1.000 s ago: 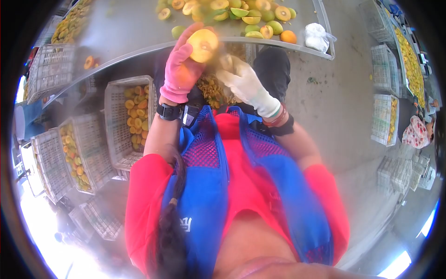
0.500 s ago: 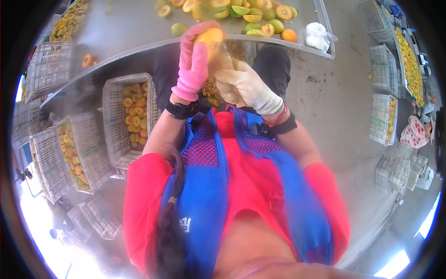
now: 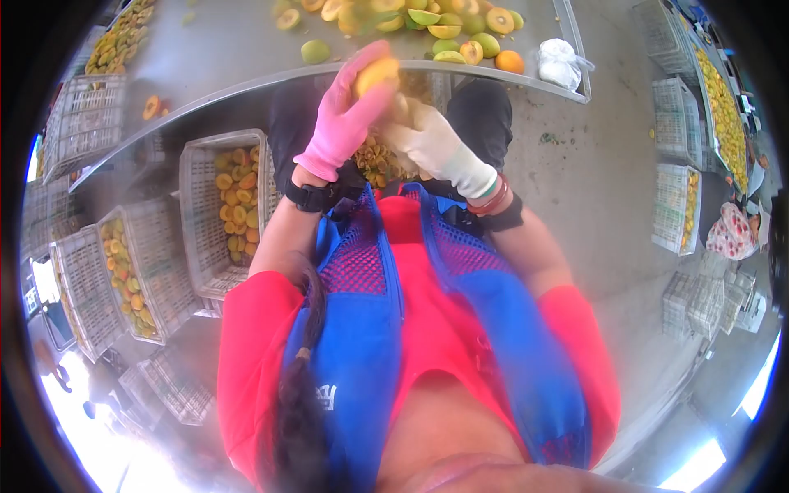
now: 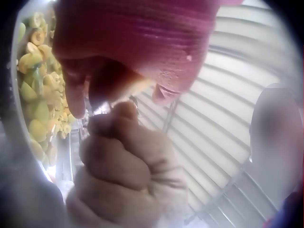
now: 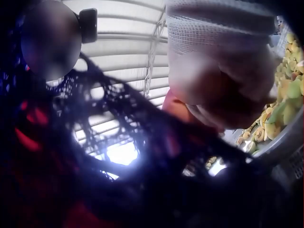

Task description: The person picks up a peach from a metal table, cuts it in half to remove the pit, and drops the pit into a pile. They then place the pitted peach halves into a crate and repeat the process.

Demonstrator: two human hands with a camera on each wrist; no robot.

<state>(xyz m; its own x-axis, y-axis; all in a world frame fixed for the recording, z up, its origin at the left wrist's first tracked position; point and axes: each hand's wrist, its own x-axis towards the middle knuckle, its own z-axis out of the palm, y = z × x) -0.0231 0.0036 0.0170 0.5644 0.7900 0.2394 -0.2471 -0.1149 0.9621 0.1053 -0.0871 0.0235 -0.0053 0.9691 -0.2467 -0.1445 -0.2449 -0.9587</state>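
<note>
In the head view my left hand (image 3: pixel 341 119), in a pink glove, grips a yellow peach half (image 3: pixel 376 76) near the table edge, thumb and fingers round it. Just right of it my right hand (image 3: pixel 436 141), in a white glove, is curled close against the fruit. In the left wrist view the white-gloved fingers are bent into a fist, with a shiny bit of a small metal tool (image 4: pixel 101 109) at their top, up against the peach; most of the tool is hidden. Below the hands lies a heap of peelings (image 3: pixel 374 160), partly covered by the gloves.
A metal table (image 3: pixel 222 53) ahead carries cut peaches (image 3: pixel 444 31), an orange fruit (image 3: pixel 509 62) and a white plastic bag (image 3: pixel 560 66) near its right corner. A white crate (image 3: pixel 191 205) of peach halves stands at left, beside more crates. Crates (image 3: pixel 678 123) also line the right.
The peach half has turned in the left hand; its cut face showed toward the head camera a second ago and now its rounded side shows. Both hands stay close together at the table edge.
</note>
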